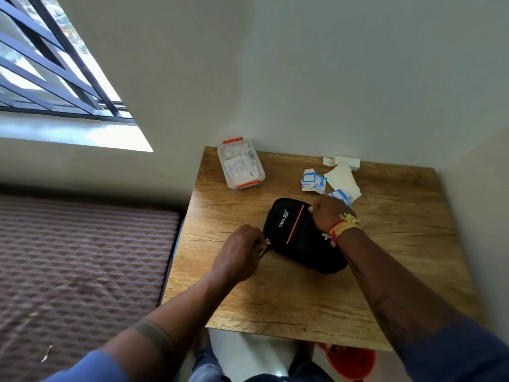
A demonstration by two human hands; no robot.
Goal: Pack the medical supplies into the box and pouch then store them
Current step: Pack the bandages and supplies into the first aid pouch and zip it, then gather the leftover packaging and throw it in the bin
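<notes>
At centre frame, the black pouch (301, 235) lies on the wooden table (399, 257), its zipper pull pinched by the left hand (238, 252) while its far edge is gripped by the right hand (329, 215). Blue-and-white packets (313, 181) and white gauze (343, 179) above it remain unpacked. Toward upper centre, the clear box (240, 164) appears filled and latched; storing is judged outstanding.

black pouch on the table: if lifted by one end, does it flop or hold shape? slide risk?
The black pouch looks padded fabric with rounded, bulging sides, so it probably sags a little but keeps shape. Flat on the wooden table, it shouldn't roll; fabric likely grips.
</notes>
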